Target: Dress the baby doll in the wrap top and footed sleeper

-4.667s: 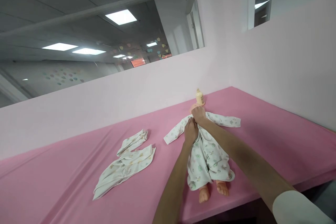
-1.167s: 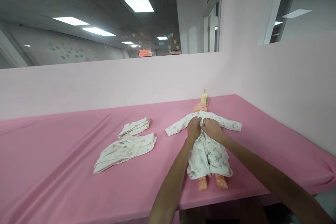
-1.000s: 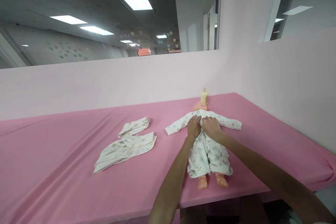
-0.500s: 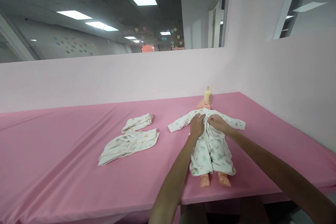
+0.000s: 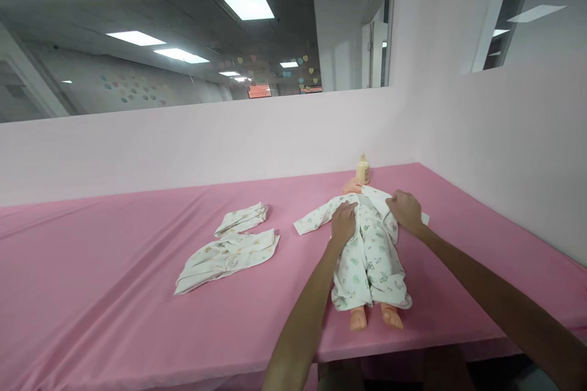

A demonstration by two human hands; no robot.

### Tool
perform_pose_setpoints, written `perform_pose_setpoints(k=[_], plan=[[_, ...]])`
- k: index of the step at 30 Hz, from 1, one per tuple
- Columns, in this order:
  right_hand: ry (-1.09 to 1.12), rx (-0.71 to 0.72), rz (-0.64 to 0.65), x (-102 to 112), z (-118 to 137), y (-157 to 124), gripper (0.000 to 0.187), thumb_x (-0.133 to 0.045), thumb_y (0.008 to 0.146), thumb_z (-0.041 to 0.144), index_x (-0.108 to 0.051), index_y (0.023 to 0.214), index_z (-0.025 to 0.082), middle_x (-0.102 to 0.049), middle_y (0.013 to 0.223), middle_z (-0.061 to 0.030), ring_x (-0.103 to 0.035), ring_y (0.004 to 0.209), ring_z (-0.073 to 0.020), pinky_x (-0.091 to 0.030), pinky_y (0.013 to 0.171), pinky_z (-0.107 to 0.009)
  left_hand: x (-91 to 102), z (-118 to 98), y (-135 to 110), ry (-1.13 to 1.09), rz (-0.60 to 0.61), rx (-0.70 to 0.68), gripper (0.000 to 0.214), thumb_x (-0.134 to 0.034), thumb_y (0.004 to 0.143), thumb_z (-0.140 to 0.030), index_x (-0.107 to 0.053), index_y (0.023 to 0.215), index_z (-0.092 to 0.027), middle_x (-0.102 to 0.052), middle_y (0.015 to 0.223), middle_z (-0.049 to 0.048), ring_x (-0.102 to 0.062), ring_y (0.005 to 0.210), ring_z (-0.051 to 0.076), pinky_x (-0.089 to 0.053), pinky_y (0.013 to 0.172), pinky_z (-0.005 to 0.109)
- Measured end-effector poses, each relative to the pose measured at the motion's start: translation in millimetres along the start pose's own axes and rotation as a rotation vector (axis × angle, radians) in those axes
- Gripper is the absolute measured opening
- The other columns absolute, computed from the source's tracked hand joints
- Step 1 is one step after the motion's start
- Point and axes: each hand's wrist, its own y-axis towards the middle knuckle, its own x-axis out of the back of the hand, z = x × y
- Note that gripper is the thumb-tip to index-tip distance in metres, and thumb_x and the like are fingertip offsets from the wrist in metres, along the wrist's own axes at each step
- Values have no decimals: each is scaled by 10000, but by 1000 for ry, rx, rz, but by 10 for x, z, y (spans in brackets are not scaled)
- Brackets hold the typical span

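Note:
A baby doll [image 5: 372, 313] lies on its back on the pink table [image 5: 114, 269], dressed in a white printed romper [image 5: 369, 259]. Its bare feet point toward me and its head [image 5: 352, 186] lies toward the wall. My left hand [image 5: 343, 222] rests on the doll's chest, fingers curled on the romper's left front panel. My right hand [image 5: 405, 209] grips the romper's right front flap and holds it pulled out to the right, so the garment is open at the chest.
Two more white printed baby garments [image 5: 228, 252] lie crumpled on the table to the left of the doll. A small cream bottle [image 5: 362, 169] stands by the wall behind the doll's head. Pink partition walls close off the back and right.
My right hand has moved right from the middle of the chest, drawing the romper's flap outward and opening the front. My left hand stays on the chest.

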Motion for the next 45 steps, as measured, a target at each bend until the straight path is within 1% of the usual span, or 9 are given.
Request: perform_pose_setpoints(k=[4, 9, 16, 22, 27, 31, 35, 40, 45], plan=[[131, -396, 106, 69, -578, 118, 188, -447, 809, 275, -598, 762, 174, -625, 748, -86, -553, 626, -193, -350, 557, -294, 91, -45, 20, -125, -14, 41, 366, -375, 941, -245, -664, 1166, -239, -618, 1301, 39, -511, 1265, 192, -383, 1092, 364], [124, -516, 87, -82, -904, 17, 199, -449, 824, 244, -612, 890, 151, -635, 855, -134, -614, 749, -250, -398, 612, -326, 198, -162, 58, -122, 2, 140, 416, -443, 905, -525, -668, 1098, -232, -646, 1232, 58, -553, 1179, 233, -421, 1014, 380], [155, -80, -60, -286, -456, -119, 273, -422, 868, 246, -600, 1045, 139, -633, 1075, -116, -554, 1017, -236, -376, 882, -327, 195, -325, 172, 331, -17, 41, 232, -515, 880, -340, -662, 950, -175, -637, 1053, 134, -555, 1064, 280, -427, 920, 394], [143, -36, 0, -440, -282, -91, 389, -445, 892, 340, -552, 1188, 112, -578, 1192, -150, -515, 1095, -268, -359, 923, -357, 428, -174, 316, -44, 214, 68, 246, -538, 844, -380, -537, 686, -191, -583, 709, 2, -529, 679, 151, -395, 623, 258], [39, -76, -56, -738, -523, -101, 362, -416, 923, 350, -560, 1166, 124, -577, 1198, -161, -484, 1139, -298, -333, 958, -407, 553, 115, 422, -312, 232, 212, 311, -582, 769, -474, -544, 696, -174, -507, 626, -35, -430, 557, 99, -350, 526, 222], [32, -42, -62, -834, -675, -126, 360, -421, 921, 354, -563, 1169, 134, -584, 1198, -150, -477, 1146, -294, -327, 972, -414, 798, 550, 443, -272, 29, 397, 236, -480, 805, -378, -547, 740, -161, -518, 618, -13, -459, 547, 109, -368, 507, 225], [49, -45, -100, -814, -673, -143, 352, -413, 914, 336, -574, 1150, 131, -580, 1201, -159, -478, 1143, -305, -336, 960, -427, 1046, 1061, 256, -168, 21, 538, 235, -465, 784, -316, -467, 595, -176, -452, 481, -20, -427, 467, 111, -342, 462, 229], [166, 162, -187, -698, -398, -160, 266, -399, 908, 268, -612, 1016, 150, -640, 1086, -129, -522, 1071, -276, -344, 947, -401, 1002, 1380, 74, -15, 55, 573, 249, -481, 800, -337, -498, 609, -178, -548, 522, 10, -528, 525, 149, -358, 500, 240], [334, 396, 10, -491, 290, -70, 291, -339, 943, 265, -609, 862, 192, -679, 940, -57, -589, 902, -187, -402, 826, -303, 840, 1382, 126, 142, 34, 507, 255, -466, 848, -388, -553, 729, -180, -666, 783, 59, -603, 747, 191, -381, 605, 257]])
